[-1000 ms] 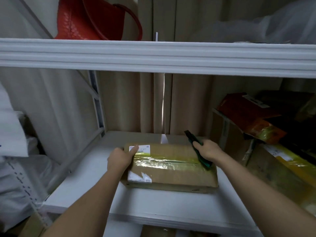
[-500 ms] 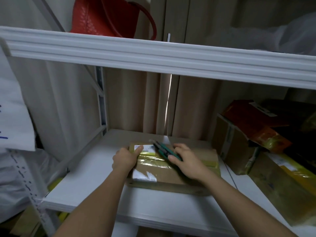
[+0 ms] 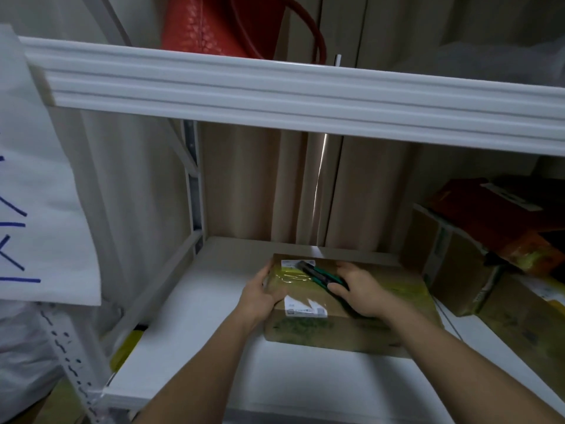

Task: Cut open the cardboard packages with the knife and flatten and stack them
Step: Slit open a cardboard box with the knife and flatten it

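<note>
A flat brown cardboard package (image 3: pixel 382 313) lies on the white shelf (image 3: pixel 232 371). Yellowish clear tape runs along its top and it carries white labels. My left hand (image 3: pixel 263 295) grips the package's left end. My right hand (image 3: pixel 359 290) holds a green and black utility knife (image 3: pixel 321 275). The knife lies low across the top of the package, its tip pointing left toward the label at the taped seam. Whether the blade touches the tape cannot be seen.
More cardboard boxes (image 3: pixel 477 280) and an orange-red package (image 3: pixel 501 221) crowd the right side of the shelf. A white upper shelf rail (image 3: pixel 305 96) hangs overhead with a red bag (image 3: pixel 214 26) on it. White bags (image 3: pixel 36 209) stand at the left.
My right hand has swung the knife from the package's right end across to the left part of the top. The left hand has stayed on the left end. The view shifted downward.
</note>
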